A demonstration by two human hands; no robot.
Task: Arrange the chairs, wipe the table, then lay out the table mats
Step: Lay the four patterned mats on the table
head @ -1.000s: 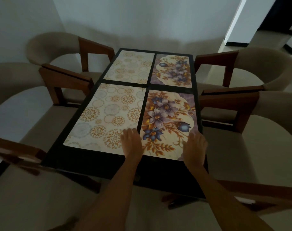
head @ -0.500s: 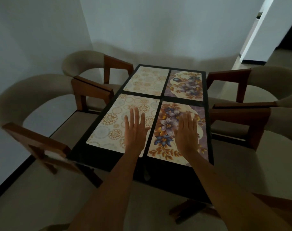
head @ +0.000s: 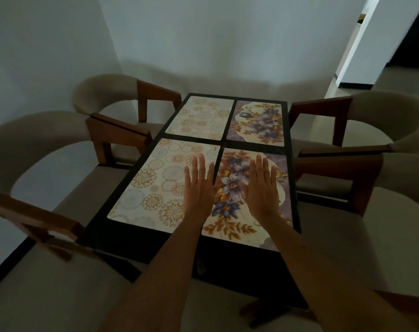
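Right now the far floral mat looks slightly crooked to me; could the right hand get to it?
Probably yes. The right hand lies flat on the near floral mat, fingers pointing at the far floral mat. Only a bare strip of table separates them, though it may take a lean.

A single head-worn, wide-angle view is provided. It looks from the near short end of the dark rectangular counter (head: 141, 248), facing forward and steeply down along its length toward the far pale wall (head: 215, 39). The camera sits close: both bare forearms enter from the bottom edge, and straight lines bow toward the frame edges. Beige upholstered wooden-framed chairs (head: 112, 130) fill the left and right margins. A doorway opening (head: 409, 44) shows at far right.
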